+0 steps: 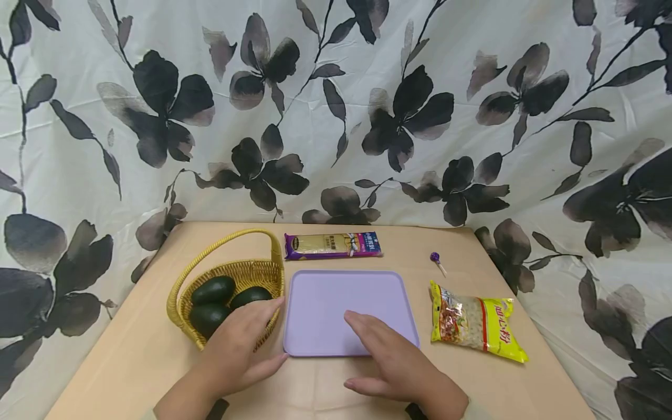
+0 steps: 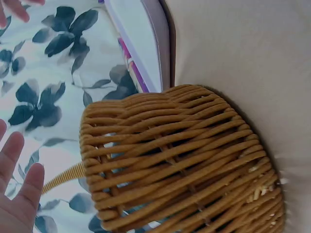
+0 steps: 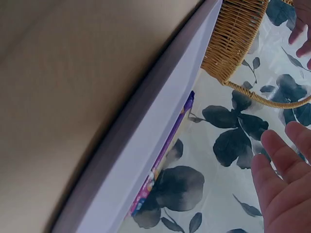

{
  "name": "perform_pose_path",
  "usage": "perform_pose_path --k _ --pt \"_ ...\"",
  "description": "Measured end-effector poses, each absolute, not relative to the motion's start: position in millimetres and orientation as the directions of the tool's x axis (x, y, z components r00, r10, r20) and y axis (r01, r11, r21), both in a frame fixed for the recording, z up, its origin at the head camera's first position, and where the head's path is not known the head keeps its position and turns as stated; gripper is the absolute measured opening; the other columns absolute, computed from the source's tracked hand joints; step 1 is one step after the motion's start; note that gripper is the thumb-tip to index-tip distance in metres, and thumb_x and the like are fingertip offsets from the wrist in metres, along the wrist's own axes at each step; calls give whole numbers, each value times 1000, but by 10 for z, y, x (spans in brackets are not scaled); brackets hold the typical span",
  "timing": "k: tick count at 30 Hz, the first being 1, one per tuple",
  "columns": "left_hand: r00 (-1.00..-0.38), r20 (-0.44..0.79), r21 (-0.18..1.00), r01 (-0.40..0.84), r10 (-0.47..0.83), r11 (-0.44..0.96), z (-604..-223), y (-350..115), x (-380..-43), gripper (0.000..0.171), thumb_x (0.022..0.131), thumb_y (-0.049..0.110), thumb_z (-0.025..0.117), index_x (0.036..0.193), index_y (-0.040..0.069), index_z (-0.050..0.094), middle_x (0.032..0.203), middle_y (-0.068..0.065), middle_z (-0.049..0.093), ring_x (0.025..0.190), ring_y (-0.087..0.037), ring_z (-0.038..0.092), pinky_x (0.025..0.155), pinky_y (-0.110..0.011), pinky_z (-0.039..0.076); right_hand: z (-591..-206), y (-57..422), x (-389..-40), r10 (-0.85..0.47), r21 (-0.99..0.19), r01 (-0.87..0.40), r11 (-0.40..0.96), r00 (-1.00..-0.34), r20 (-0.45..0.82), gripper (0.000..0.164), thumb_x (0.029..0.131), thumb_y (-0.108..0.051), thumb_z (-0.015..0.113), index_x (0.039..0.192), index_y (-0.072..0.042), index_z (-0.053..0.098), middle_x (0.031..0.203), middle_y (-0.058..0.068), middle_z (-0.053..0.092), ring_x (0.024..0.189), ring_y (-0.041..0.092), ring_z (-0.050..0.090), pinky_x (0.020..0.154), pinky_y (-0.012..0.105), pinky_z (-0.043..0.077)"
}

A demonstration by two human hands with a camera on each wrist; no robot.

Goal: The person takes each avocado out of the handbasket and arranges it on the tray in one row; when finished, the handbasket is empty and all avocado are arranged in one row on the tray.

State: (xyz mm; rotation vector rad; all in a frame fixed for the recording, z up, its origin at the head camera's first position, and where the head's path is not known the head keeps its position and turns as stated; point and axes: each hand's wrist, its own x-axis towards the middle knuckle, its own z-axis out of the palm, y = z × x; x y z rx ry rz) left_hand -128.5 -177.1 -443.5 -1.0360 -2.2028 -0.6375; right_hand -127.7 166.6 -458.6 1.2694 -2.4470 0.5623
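Observation:
My left hand (image 1: 236,353) is held before the front right of a yellow wicker basket (image 1: 265,269), fingers straight and nothing in them. Three dark green avocados (image 1: 214,290) lie inside that basket, partly hidden by the hand. The left wrist view shows the basket's woven side (image 2: 184,160) close up, apart from the fingers visible there. Over the lower right part of a flat lilac tray (image 1: 331,309) hovers my right hand (image 1: 396,367), its fingers extended and holding nothing. In the right wrist view, the tray's edge (image 3: 150,131) runs diagonally beside the hand (image 3: 286,189).
Behind the tray lies a long purple-ended packet of noodles (image 1: 336,245). To the right are a purple lollipop (image 1: 434,257) and a yellow plastic food bag (image 1: 472,324). A floral cloth (image 1: 336,116) hangs behind the beige table (image 1: 315,396).

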Motion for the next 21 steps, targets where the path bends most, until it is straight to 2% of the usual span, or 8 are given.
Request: perform_pose_path --k 9,16,21 --pt "-493 764 189 788 416 586 -4421 -1864 -1253 74 95 50 67 146 -2 52 137 -14 62 123 -28 56 126 -18 31 -4621 1609 -1303 -692 -205 -849 487 -518 502 100 87 -60 75 159 -6 33 161 4 41 144 20 46 127 28 36" --pt "-488 804 217 772 339 597 -4386 -1924 -1257 71 96 52 63 140 -3 56 131 -16 64 123 -27 56 125 -19 33 -4607 1550 -1367 -688 -194 -858 476 -500 526 99 86 -60 76 160 -10 32 160 3 43 142 22 47 123 39 45" --pt "-449 852 211 765 269 608 -4365 -1953 -1241 71 97 52 63 134 -8 58 127 -21 63 123 -29 54 124 -21 34 -4601 1495 -1396 -688 -213 -857 469 -506 521 99 86 -61 75 161 -13 32 160 2 42 144 21 45 122 41 45"
